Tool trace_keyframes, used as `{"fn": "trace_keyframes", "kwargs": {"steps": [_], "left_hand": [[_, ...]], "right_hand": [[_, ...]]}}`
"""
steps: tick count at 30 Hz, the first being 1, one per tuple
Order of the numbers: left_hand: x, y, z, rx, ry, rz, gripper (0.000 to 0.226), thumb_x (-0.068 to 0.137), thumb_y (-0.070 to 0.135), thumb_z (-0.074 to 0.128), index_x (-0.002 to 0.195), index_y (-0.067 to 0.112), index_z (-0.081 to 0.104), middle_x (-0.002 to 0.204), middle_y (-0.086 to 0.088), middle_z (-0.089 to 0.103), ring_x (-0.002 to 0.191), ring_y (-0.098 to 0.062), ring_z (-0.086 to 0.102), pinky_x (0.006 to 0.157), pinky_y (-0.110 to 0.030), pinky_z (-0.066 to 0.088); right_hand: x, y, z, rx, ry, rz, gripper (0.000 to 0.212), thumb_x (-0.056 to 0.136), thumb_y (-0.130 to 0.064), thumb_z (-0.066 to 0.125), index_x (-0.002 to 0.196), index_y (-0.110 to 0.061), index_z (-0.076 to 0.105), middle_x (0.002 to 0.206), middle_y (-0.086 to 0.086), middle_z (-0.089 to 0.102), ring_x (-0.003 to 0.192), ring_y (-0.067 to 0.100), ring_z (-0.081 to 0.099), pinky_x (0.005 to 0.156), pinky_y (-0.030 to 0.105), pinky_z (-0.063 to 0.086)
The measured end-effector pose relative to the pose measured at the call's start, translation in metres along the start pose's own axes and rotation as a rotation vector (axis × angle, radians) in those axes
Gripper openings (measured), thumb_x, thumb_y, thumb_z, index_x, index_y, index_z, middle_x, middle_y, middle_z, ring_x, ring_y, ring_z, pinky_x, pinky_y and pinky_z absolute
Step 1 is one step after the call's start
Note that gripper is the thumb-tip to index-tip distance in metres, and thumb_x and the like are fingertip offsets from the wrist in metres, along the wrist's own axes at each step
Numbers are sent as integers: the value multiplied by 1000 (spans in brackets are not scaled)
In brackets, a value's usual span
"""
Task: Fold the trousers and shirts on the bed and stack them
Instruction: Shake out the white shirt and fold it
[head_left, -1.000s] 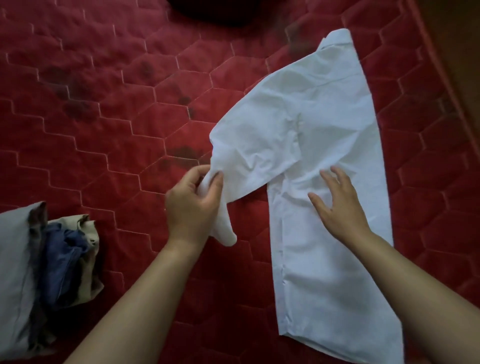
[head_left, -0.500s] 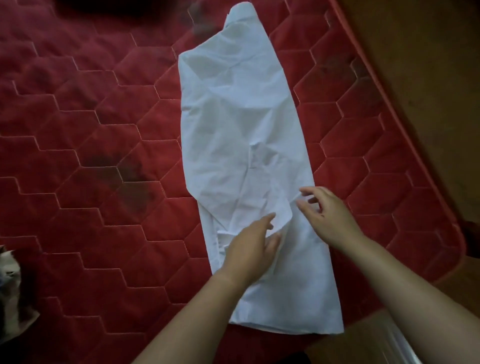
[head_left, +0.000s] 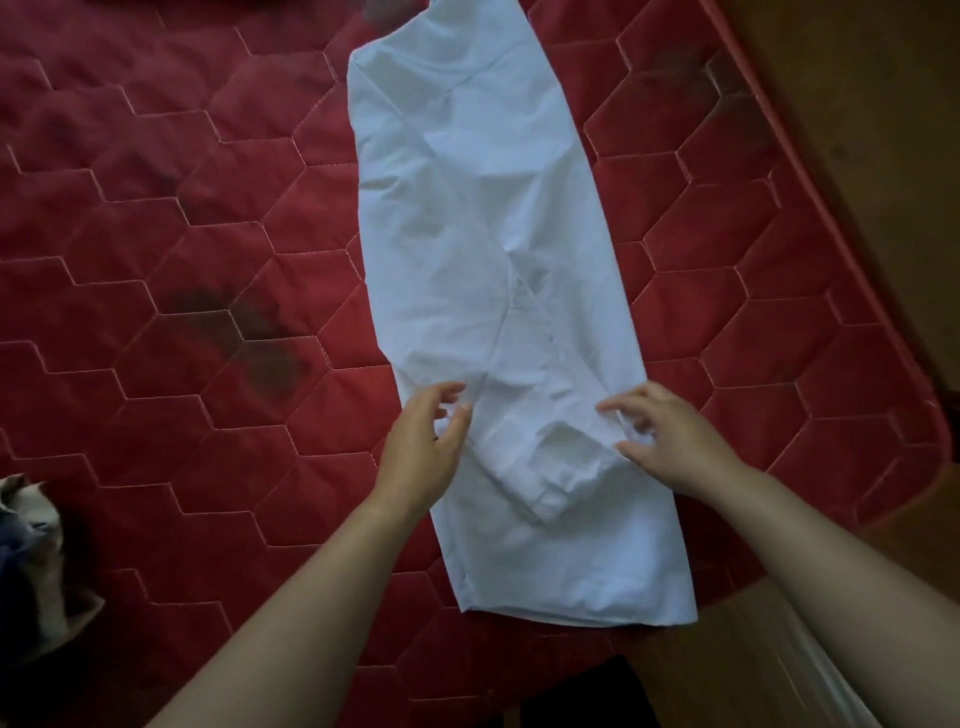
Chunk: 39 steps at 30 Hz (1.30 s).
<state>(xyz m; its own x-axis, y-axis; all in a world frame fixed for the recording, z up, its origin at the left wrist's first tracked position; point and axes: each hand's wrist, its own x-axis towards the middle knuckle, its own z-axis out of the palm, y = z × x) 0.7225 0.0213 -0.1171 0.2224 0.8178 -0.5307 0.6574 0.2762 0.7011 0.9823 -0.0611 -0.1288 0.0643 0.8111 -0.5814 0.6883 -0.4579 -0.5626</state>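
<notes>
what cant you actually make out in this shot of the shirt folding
- White shirt, head view: its far end is cut off by the top edge, so the collar cannot be seen.
- Pile of clothes, head view: cut by the left edge and dim; which garments, or whether folded, is unclear.
- Left hand and right hand: fingers spread over the shirt, but whether they press on the cloth cannot be told.
- Dark patches on the red mattress: stains or shadow, unclear.

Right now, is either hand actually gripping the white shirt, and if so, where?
Neither grips it. The left hand and right hand are open, fingers spread, over the folded-in sleeve of the white shirt.
</notes>
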Motion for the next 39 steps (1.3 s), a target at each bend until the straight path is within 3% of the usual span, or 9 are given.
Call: {"fn": "trace_keyframes", "kwargs": {"steps": [7,14,17,19,24,27,30,35,39], "left_hand": [[-16,-8,21,18,-115,-57,34,93,38,48,125,28,53,115,14,56,99,0,54,77,-17,40],[-24,-16,26,20,-154,-91,34,93,38,48,124,26,54,115,11,58,91,8,52,70,-10,39],[-30,-19,26,40,-191,-101,36,93,40,49,125,25,53,115,9,58,89,6,52,67,-10,39],[-35,-19,27,56,-233,-107,37,92,41,49,126,26,53,116,8,58,90,4,53,69,-13,41],[-46,-20,28,355,-233,69,40,92,41,48,127,23,52,126,3,53,107,-11,53,88,-30,45],[-50,-20,29,519,-186,187,43,91,44,48,127,22,52,129,0,50,112,-18,52,89,-38,47],[-48,-20,36,447,-171,152,42,90,43,50,127,22,50,129,-4,49,107,-20,54,82,-29,44],[-43,-12,50,251,-5,46,50,89,36,56,135,23,40,134,-8,39,109,-18,50,85,-24,41],[-35,-10,60,167,46,-29,56,89,32,59,139,25,34,144,-7,18,108,-19,51,83,-21,40]], "right_hand": [[-5,-20,9,143,284,-52,22,90,-14,54,108,-20,67,109,-5,56,99,7,52,85,21,39],[-17,-35,37,299,91,61,38,97,-36,40,130,-20,50,125,-7,53,113,3,48,90,17,32],[-45,-21,41,342,134,58,39,96,-46,37,106,-18,61,93,-11,59,84,0,52,73,23,38],[-63,-9,41,324,143,62,61,91,-58,31,82,-4,59,69,4,57,63,12,50,61,35,38],[-89,14,37,223,72,95,63,89,-63,26,75,-21,70,82,-3,68,78,6,62,79,32,47],[-82,12,40,225,150,104,47,90,-57,38,82,-22,69,89,-9,64,86,8,59,77,31,45],[-58,3,52,204,279,86,26,86,-39,59,100,-18,64,105,-8,53,94,6,51,80,21,38],[-21,-13,67,161,430,136,52,81,-28,69,127,-13,52,125,8,48,115,23,48,96,29,37],[-16,-16,70,291,397,184,47,90,-23,58,135,-19,42,130,3,55,117,20,53,91,25,40]]}}
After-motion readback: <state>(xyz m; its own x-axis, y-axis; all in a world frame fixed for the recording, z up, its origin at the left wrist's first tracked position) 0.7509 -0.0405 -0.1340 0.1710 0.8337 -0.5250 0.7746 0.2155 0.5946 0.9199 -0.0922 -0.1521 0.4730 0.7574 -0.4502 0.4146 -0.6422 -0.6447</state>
